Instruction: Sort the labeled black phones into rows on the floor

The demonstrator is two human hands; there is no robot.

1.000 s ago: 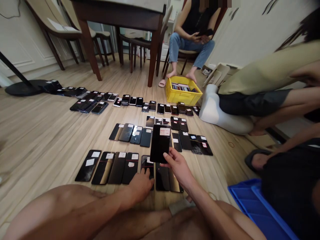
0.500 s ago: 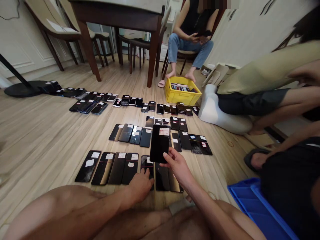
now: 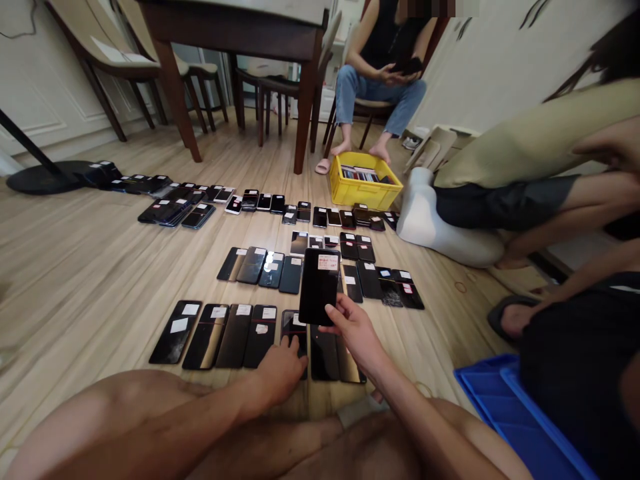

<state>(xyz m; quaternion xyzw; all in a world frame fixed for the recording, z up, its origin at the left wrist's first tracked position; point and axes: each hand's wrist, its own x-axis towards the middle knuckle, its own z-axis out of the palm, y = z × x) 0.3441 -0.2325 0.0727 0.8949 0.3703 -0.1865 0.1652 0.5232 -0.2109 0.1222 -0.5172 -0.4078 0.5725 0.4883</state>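
My right hand point(image 3: 353, 330) pinches a black smartphone point(image 3: 319, 287) near its lower right corner. It is lifted and tilted toward me, with a white label with red writing near its top. My left hand point(image 3: 280, 367) reaches down to another phone point(image 3: 294, 321) in the nearest row, its fingers spread and resting over that phone's lower part. Left of it in the same row lie several labelled dark phones point(image 3: 231, 337). Two more phones point(image 3: 325, 357) lie to the right, partly hidden behind my right hand and the raised phone.
Farther rows of phones point(image 3: 253, 265) and stacks point(image 3: 173, 211) cross the wood floor. Beyond stands a yellow crate point(image 3: 367, 195) full of thin items. A blue bin point(image 3: 505, 387) sits at right. A table point(image 3: 240, 33), chairs, a seated person and another person's limbs surround the area.
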